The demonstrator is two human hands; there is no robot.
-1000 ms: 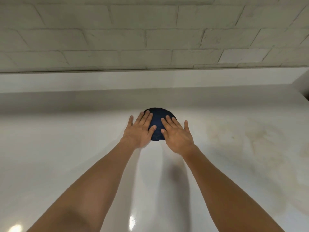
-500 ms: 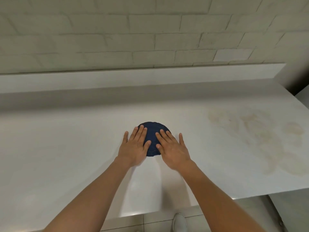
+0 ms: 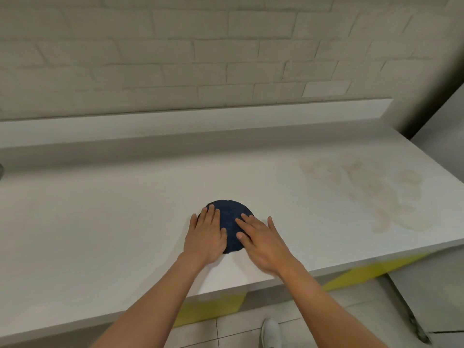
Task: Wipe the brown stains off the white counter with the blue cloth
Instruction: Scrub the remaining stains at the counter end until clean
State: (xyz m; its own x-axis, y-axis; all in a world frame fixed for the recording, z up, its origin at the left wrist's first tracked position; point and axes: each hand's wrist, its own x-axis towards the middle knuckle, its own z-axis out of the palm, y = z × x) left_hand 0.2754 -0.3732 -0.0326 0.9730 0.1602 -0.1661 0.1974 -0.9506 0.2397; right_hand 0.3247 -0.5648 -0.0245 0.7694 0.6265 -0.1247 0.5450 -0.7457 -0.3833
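A white bench (image 3: 100, 222) runs below a pale brick wall (image 3: 200, 59). Near the middle lies a dark blue cloth (image 3: 229, 217), bunched into a round pad. The left hand (image 3: 206, 234) lies flat on its 9 o'clock side, the right hand (image 3: 261, 241) flat on its 3 o'clock side, fingers (image 3: 247, 223) spread over the fabric. Brown stains (image 3: 371, 192) mark the bench at 2 o'clock from the cloth, well apart from it. A pale shoe (image 3: 271, 332) shows on the tiled floor (image 3: 351, 310) at 6 o'clock, beside yellow marking (image 3: 211, 310).
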